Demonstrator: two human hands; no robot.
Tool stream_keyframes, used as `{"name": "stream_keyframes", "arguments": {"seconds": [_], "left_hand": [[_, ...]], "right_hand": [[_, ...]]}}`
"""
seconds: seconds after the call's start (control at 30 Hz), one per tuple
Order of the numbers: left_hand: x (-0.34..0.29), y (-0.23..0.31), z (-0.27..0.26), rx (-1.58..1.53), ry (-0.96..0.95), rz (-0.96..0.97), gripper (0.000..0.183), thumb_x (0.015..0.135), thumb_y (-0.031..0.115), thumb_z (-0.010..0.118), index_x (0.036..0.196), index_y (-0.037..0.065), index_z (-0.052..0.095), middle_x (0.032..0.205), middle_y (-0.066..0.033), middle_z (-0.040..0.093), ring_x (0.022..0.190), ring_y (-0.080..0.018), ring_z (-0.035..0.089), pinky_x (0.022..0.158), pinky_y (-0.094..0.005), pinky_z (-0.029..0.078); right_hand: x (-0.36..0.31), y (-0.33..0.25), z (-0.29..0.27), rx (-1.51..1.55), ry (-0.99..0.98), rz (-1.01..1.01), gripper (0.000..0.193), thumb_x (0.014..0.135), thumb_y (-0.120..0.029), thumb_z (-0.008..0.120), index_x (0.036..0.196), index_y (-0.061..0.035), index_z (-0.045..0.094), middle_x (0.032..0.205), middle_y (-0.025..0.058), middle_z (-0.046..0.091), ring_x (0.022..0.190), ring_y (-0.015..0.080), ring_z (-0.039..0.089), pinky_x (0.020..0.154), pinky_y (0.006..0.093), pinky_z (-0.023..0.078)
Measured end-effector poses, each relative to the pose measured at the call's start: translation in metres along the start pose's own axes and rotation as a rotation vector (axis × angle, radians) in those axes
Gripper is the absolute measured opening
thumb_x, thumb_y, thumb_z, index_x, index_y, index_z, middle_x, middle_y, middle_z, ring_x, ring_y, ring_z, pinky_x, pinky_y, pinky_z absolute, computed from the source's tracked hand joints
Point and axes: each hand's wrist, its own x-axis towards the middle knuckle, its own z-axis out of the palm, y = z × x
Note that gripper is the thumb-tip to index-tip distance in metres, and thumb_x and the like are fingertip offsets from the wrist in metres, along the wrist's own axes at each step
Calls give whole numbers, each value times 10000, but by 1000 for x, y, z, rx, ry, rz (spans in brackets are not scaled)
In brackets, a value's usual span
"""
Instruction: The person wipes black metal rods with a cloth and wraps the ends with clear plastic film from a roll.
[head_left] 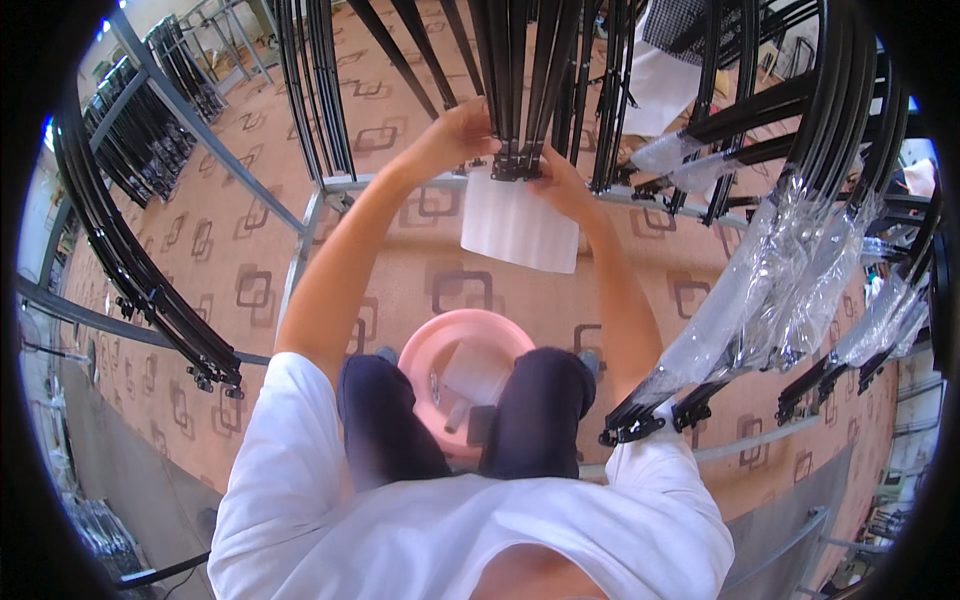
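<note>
A bundle of thin black rods [512,85] with small dark fittings at their lower ends hangs in front of me. Just below and behind those ends is a sheet of white packing foam [520,225], its lower edge hanging free. My left hand [455,138] is at the bundle's left side, fingers curled in by the rods and the foam's upper edge. On the other side, my right hand [565,188] pinches the foam's upper right corner against the rod ends. The rods partly hide the fingertips of both hands.
Between my knees stands a pink basin [428,345] with foam pieces [475,372] inside. More black rods [150,265] hang on the left; plastic-wrapped rod bundles [750,290] reach close to my right arm. A grey metal frame [205,125] surrounds the patterned carpet.
</note>
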Motion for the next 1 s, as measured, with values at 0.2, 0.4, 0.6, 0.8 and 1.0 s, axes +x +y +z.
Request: {"name": "stream_keyframes", "arguments": {"seconds": [0.2,0.4,0.6,0.8,1.0], "left_hand": [[-22,11,2,221,-73,10,345,713,66,652,1024,2,516,903,-44,592,820,-119,550,753,-260,432],[-52,27,23,359,74,48,256,722,113,655,947,15,581,806,-42,606,767,-125,553,675,-251,443],[-69,30,18,106,-58,-140,263,732,148,657,945,10,591,804,-21,604,740,-91,535,674,-237,439],[-78,35,23,-81,-191,-75,302,728,112,656,1003,18,572,890,-19,600,791,-89,540,716,-234,443],[-85,60,35,20,-314,61,364,737,123,644,1065,19,525,1056,-94,573,1003,-188,536,879,-305,421]], "right_hand": [[-36,-30,10,81,-64,113,562,700,129,495,1211,-66,366,1000,82,561,859,118,529,715,228,419],[-52,-58,18,182,-237,109,598,691,134,497,1241,-56,358,1037,71,543,905,114,511,754,231,411],[-68,-68,34,195,-319,110,586,680,128,489,1229,-46,378,1079,54,531,973,115,490,794,228,406],[-90,-71,51,37,-202,-16,566,662,109,517,1196,-42,404,989,66,568,908,162,539,733,274,436],[-116,-87,64,-621,54,-188,387,651,3,578,1025,-35,486,839,138,576,842,283,531,741,392,363]]}}
